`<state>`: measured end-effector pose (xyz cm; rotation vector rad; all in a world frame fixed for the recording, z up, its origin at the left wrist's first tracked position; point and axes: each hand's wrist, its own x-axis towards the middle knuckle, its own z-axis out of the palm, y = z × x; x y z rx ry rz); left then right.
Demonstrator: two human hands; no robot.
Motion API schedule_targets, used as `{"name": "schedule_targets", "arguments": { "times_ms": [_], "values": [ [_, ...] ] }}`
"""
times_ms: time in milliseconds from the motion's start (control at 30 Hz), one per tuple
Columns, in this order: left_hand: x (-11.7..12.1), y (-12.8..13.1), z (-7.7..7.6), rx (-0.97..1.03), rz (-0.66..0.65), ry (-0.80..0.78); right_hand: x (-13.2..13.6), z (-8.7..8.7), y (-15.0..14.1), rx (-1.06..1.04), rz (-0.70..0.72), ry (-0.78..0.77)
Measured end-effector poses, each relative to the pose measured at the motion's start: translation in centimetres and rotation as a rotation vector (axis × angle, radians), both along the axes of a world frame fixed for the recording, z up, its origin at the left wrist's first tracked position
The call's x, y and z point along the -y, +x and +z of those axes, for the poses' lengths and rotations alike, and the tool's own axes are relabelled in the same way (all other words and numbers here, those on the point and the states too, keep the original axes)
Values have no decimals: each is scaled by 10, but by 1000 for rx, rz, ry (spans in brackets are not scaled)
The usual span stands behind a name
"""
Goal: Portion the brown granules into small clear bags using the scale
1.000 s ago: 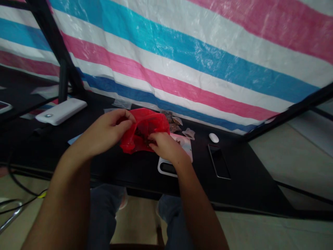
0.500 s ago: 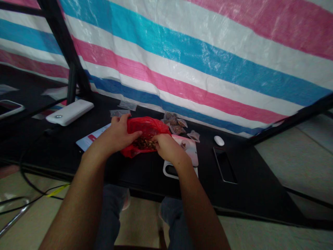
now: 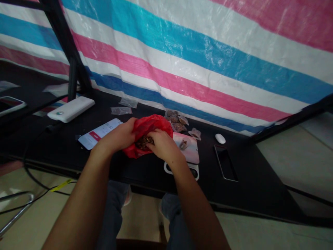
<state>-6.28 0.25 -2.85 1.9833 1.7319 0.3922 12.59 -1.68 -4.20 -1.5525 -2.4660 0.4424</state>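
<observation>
A red plastic bag (image 3: pixel 153 121) rests on the black table with its mouth open, and small brown dried bits (image 3: pixel 144 142) lie inside. At the bag's left rim, my left hand (image 3: pixel 126 134) is closed on the plastic; its fingertips are partly hidden. My right hand (image 3: pixel 163 145) reaches into the mouth from the right, thumb and fingers apart over the bits. Just right of the bag is a kitchen scale (image 3: pixel 194 152), and on its pinkish plate stands a small clear packet (image 3: pixel 183 144) with brown bits in it. My right wrist covers part of the scale's front.
Filled small bags (image 3: pixel 178 122) lie behind the scale, with another packet (image 3: pixel 195 133) beside them. Flat clear bags (image 3: pixel 121 110) lie at the back. Around are a lit phone (image 3: pixel 100 133), a white power bank (image 3: pixel 71 109), a dark phone (image 3: pixel 225 163) and a white mouse (image 3: pixel 220 138).
My right hand has gone from pinched fingers to fingers apart inside the bag. My left hand has shifted along the left rim. The packet on the scale shows more now.
</observation>
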Motion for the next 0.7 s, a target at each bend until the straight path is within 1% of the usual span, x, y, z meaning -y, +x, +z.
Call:
{"name": "schedule_targets", "arguments": {
  "times_ms": [100,167,300,367,433,500,533,567,600,633,667,700],
  "values": [
    [-1,3,2,75,-6,6,1,0,-1,-13,18,9],
    [-3,4,2,105,13,50,2,-1,-3,-31,32,11],
    [-7,4,-4,108,1,97,2,-1,-6,-45,53,15],
    [-7,2,-6,51,-24,104,1,-1,-6,-36,62,7],
    [-3,0,-3,-61,-7,171,0,-1,-5,-37,67,1],
    [4,-1,7,-152,32,305,-2,0,-3,-43,67,-3],
    [8,0,13,-163,26,372,-2,0,-3,-45,69,-3],
    [13,2,19,-150,-4,420,-3,0,-2,-48,71,-2],
    [17,5,25,-125,-67,419,-3,-1,-2,-54,74,-2],
    [20,9,28,-97,-139,365,-4,-1,-1,-58,68,-6],
    [23,14,29,-74,-201,279,-4,-2,0,-58,54,-17],
    [24,18,28,-60,-259,189,-5,-2,1,-54,34,-31]
  ]
}}
